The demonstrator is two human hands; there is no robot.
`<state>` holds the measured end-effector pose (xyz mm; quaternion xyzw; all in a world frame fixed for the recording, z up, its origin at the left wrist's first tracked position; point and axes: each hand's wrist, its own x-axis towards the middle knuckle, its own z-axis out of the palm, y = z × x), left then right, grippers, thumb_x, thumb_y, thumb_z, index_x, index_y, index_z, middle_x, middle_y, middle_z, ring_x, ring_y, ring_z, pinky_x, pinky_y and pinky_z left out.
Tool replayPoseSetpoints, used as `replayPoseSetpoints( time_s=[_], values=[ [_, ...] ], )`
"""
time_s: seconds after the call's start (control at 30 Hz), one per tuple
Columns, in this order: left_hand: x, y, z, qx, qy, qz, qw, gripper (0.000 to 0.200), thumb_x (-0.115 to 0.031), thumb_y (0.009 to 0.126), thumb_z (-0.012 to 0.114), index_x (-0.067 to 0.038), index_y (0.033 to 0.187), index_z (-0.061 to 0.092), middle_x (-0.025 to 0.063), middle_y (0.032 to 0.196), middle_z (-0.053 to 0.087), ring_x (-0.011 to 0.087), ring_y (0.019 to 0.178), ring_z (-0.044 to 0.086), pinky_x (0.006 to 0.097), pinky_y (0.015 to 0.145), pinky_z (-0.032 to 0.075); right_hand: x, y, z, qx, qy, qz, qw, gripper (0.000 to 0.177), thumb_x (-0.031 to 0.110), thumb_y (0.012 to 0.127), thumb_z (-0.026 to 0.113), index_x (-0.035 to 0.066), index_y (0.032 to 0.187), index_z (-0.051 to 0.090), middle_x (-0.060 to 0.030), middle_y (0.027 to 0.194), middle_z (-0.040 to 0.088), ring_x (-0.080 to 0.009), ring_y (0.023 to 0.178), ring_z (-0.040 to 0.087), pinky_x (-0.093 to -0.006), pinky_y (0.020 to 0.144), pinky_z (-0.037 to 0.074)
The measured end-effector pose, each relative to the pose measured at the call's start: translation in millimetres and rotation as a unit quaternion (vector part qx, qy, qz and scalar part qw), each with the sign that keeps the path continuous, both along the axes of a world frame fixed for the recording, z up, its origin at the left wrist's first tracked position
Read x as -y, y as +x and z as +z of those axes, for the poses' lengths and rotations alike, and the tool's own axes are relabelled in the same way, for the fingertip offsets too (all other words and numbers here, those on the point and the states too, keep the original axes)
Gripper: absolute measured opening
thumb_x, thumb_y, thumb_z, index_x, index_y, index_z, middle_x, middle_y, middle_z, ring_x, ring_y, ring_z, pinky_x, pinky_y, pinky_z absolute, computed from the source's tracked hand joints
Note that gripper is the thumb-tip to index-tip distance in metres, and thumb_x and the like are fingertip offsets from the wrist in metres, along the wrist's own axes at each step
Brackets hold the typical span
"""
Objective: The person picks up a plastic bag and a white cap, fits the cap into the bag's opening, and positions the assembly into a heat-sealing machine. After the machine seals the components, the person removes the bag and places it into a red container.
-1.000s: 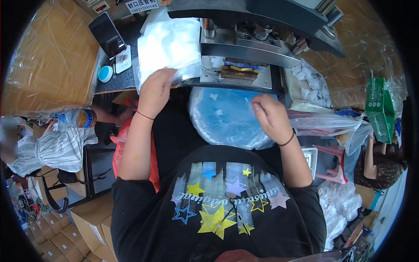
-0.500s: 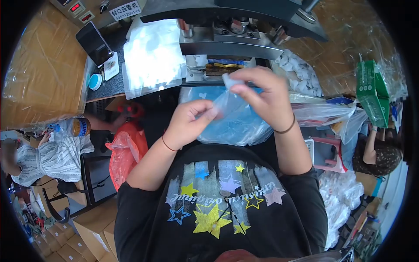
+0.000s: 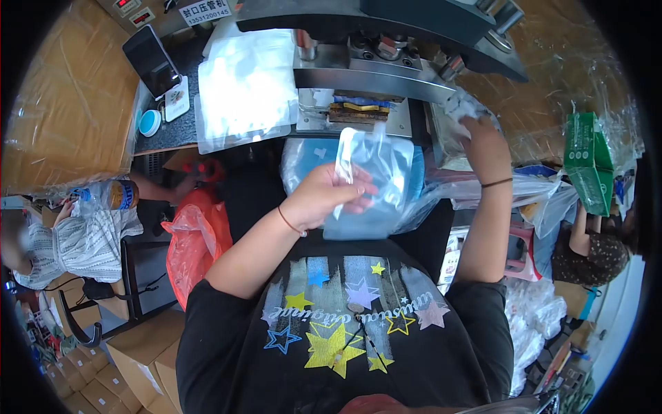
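A clear plastic pouch (image 3: 389,169) hangs over my lap, pinched at its left side by my left hand (image 3: 327,195). Beneath it lies a larger bluish plastic bag (image 3: 296,155). My right hand (image 3: 486,148) is at the pile of small white pieces (image 3: 465,110) to the right of the press; its fingertips are bent and blurred, and what they hold is too small to make out. Just beyond the pouch is the press (image 3: 376,79), with a wooden block (image 3: 358,112) on its metal bed.
A stack of clear pouches (image 3: 245,90) lies left of the press, beside a phone (image 3: 152,62) and a round turquoise tin (image 3: 149,123). A red bag (image 3: 196,241) hangs at the left. Other people sit at both sides. A green box (image 3: 586,162) stands far right.
My right hand has left the pouch and moved right to the white pieces. My left hand has shifted slightly right, and the pouch now hangs flat and spread.
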<state>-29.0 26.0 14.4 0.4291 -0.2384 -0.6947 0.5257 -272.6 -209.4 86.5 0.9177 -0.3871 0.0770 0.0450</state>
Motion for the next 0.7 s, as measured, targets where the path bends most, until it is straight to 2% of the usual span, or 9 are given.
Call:
replayPoseSetpoints(
  time_s=[0.03, 0.23, 0.37, 0.4, 0.47, 0.57, 0.63, 0.67, 0.7],
  values=[
    [7, 8, 0, -0.010, -0.007, 0.013, 1.000, 0.027, -0.008, 0.096, 0.067, 0.001, 0.120, 0.061, 0.0160, 0.111, 0.071, 0.0251, 0.098, 0.072, 0.0343, 0.081, 0.061, 10, -10, -11, -0.070, 0.015, -0.025, 0.997, 0.025, 0.012, 0.084, 0.070, 0.010, 0.109, 0.068, -0.0164, 0.102, 0.065, -0.0384, 0.094, 0.066, -0.0477, 0.078, 0.053],
    [38, 40, -2, -0.081, -0.031, 0.053, 0.995, 0.024, -0.003, 0.094, 0.066, 0.005, 0.116, 0.061, 0.0173, 0.108, 0.070, 0.0259, 0.095, 0.072, 0.0361, 0.085, 0.060, 15, -7, -33, 0.037, 0.044, -0.026, 0.998, 0.023, 0.008, 0.083, 0.069, 0.007, 0.105, 0.065, -0.0166, 0.103, 0.063, -0.0400, 0.099, 0.063, -0.0478, 0.083, 0.051],
    [29, 36, -8, 0.214, -0.084, 0.183, 0.956, 0.040, -0.014, 0.097, 0.066, 0.004, 0.130, 0.051, 0.0204, 0.121, 0.066, 0.0250, 0.102, 0.069, 0.0373, 0.087, 0.056, 17, -16, -42, 0.096, 0.005, 0.002, 0.995, 0.023, 0.005, 0.083, 0.068, 0.004, 0.106, 0.063, -0.0168, 0.105, 0.064, -0.0389, 0.094, 0.063, -0.0473, 0.080, 0.051],
    [28, 50, -13, 0.398, -0.115, 0.291, 0.862, 0.046, -0.017, 0.097, 0.067, 0.004, 0.134, 0.047, 0.0229, 0.125, 0.063, 0.0284, 0.105, 0.067, 0.0400, 0.089, 0.055, 21, -23, -47, 0.133, -0.020, 0.036, 0.990, 0.023, 0.005, 0.084, 0.068, 0.003, 0.106, 0.062, -0.0171, 0.104, 0.064, -0.0385, 0.091, 0.064, -0.0473, 0.078, 0.051],
    [9, 78, 2, 0.754, -0.117, 0.350, 0.544, 0.056, -0.021, 0.095, 0.068, 0.003, 0.140, 0.043, 0.0270, 0.131, 0.057, 0.0361, 0.111, 0.063, 0.0450, 0.094, 0.051, 17, -27, -46, 0.178, -0.015, 0.029, 0.984, 0.022, 0.005, 0.085, 0.068, 0.002, 0.106, 0.061, -0.0173, 0.101, 0.064, -0.0376, 0.087, 0.064, -0.0467, 0.076, 0.051],
    [-23, 111, -10, 0.893, -0.109, 0.167, 0.402, 0.045, -0.021, 0.095, 0.064, 0.003, 0.132, 0.055, 0.0256, 0.132, 0.057, 0.0413, 0.117, 0.059, 0.0451, 0.098, 0.048, -8, -26, -19, 0.219, 0.042, -0.040, 0.974, 0.018, 0.005, 0.089, 0.066, 0.001, 0.106, 0.061, -0.0174, 0.099, 0.064, -0.0363, 0.086, 0.063, -0.0442, 0.077, 0.051],
    [-36, 110, -10, 0.848, -0.134, 0.129, 0.496, 0.035, -0.015, 0.096, 0.061, 0.001, 0.127, 0.061, 0.0241, 0.129, 0.061, 0.0397, 0.116, 0.060, 0.0439, 0.100, 0.048, -20, -23, -12, 0.270, 0.044, -0.015, 0.962, 0.018, 0.007, 0.091, 0.066, 0.001, 0.107, 0.061, -0.0177, 0.098, 0.065, -0.0355, 0.086, 0.063, -0.0424, 0.077, 0.051],
    [-41, 104, -7, 0.820, -0.094, 0.178, 0.536, 0.023, -0.007, 0.098, 0.058, 0.001, 0.118, 0.067, 0.0180, 0.114, 0.071, 0.0282, 0.108, 0.068, 0.0376, 0.096, 0.051, -29, -17, -14, 0.284, 0.063, 0.001, 0.957, 0.018, 0.008, 0.090, 0.066, 0.001, 0.106, 0.061, -0.0175, 0.098, 0.065, -0.0353, 0.087, 0.064, -0.0420, 0.078, 0.052],
    [-43, 98, -2, 0.700, -0.109, 0.217, 0.671, 0.021, -0.006, 0.098, 0.059, 0.001, 0.116, 0.068, 0.0154, 0.111, 0.072, 0.0241, 0.104, 0.068, 0.0348, 0.093, 0.051, -40, -5, -15, 0.299, 0.080, 0.019, 0.951, 0.018, 0.009, 0.090, 0.066, 0.001, 0.106, 0.062, -0.0174, 0.099, 0.065, -0.0352, 0.088, 0.064, -0.0415, 0.078, 0.052]
  ],
)
